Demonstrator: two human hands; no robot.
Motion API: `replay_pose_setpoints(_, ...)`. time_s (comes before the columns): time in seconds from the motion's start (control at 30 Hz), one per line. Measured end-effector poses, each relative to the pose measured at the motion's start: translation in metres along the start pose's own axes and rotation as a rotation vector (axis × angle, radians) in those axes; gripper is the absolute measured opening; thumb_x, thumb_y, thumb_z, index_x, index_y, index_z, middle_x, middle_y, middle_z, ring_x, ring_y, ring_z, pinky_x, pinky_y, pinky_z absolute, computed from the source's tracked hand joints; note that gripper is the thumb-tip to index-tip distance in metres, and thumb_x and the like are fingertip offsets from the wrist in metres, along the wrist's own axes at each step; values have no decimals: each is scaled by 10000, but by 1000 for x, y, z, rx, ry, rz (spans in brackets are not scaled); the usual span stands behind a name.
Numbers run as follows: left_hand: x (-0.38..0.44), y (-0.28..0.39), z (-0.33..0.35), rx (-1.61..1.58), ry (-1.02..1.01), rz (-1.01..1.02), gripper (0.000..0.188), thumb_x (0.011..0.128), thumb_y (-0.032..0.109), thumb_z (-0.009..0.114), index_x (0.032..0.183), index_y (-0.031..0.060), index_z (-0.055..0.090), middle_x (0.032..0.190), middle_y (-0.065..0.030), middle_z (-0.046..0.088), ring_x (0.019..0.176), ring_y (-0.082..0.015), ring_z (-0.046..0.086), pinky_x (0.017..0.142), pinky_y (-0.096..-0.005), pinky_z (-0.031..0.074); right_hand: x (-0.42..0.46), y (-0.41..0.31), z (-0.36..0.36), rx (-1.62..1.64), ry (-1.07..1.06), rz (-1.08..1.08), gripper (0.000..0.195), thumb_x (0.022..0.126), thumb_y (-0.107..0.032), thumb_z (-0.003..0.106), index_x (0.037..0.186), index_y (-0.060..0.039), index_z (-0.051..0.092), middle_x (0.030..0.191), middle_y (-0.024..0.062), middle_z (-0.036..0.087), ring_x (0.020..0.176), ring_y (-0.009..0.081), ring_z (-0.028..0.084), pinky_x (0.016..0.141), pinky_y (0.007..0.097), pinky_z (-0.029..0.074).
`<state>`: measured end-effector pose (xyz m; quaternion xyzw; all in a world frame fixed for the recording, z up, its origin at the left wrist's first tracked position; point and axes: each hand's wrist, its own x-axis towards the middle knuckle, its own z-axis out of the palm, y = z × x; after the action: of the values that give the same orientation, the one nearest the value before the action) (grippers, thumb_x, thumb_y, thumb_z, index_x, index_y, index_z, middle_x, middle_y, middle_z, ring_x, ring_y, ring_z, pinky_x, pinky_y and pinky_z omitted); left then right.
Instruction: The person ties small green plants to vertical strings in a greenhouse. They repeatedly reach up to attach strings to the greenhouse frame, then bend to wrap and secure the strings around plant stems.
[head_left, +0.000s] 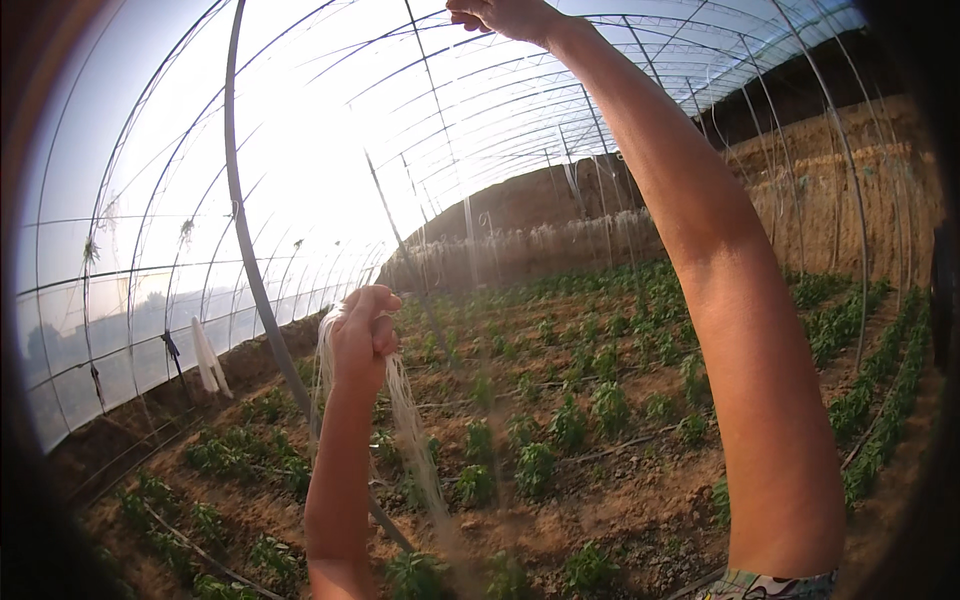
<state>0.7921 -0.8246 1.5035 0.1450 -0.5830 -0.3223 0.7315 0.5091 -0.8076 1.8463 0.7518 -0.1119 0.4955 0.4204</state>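
My left hand (364, 330) is raised at chest-to-head height, closed around a bundle of thin white strings (409, 420). The strands drape over the back of the hand and hang below it on both sides, blurred at their lower ends. High overhead, my right hand (504, 16) reaches towards the roof frame, cut by the top of the picture. Its fingers look curled, but whether they grip anything is hidden. Thin roof wires (431, 67) pass near that hand.
A leaning grey pole (238, 195) stands close on the left. Rows of leafy green plants (535, 469) grow in brown soil with thin irrigation lines (630, 444) between them. Slender posts (846, 161) rise at right before an earthen wall (885, 217). Translucent plastic sheeting (71, 307) encloses the left side.
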Motion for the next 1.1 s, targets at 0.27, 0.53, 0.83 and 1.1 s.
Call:
replay_pose_setpoints(0.27, 145, 68, 104, -7, -144, 384, 334, 969, 185, 478, 1195, -57, 520, 830, -69, 524, 526, -56, 337, 438, -225, 293, 65, 24, 24, -105, -73, 40, 282, 931, -193, 498, 709, -23, 532, 617, 60, 490, 548, 162, 465, 528, 330, 422)
replay_pose_setpoints(0.53, 193, 103, 178, 535, -337, 1169, 269, 894, 45, 520, 1161, 70, 539, 926, -44, 545, 684, -104, 495, 519, -219, 442, 56, 24, 28, -345, -428, 180, 245, 888, -180, 522, 759, 5, 619, 691, 113, 582, 608, 218, 546, 587, 360, 458)
replay_pose_setpoints(0.83, 146, 96, 169, 380, 123, 665, 248, 877, 190, 599, 1003, -24, 613, 717, -12, 540, 465, -32, 328, 425, -211, 271, 23, 12, 36, -329, -509, 195, 310, 882, -190, 452, 814, 29, 660, 807, 165, 657, 688, 301, 601, 679, 405, 489)
replay_pose_setpoints(1.1, 184, 150, 138, 1640, 19, 1564, 239, 890, 67, 503, 1115, 63, 583, 1001, -38, 574, 759, -147, 518, 673, -260, 413, -8, -12, 12, 50, -283, 165, 294, 859, -152, 435, 889, 42, 653, 860, 221, 654, 732, 306, 613, 703, 422, 491)
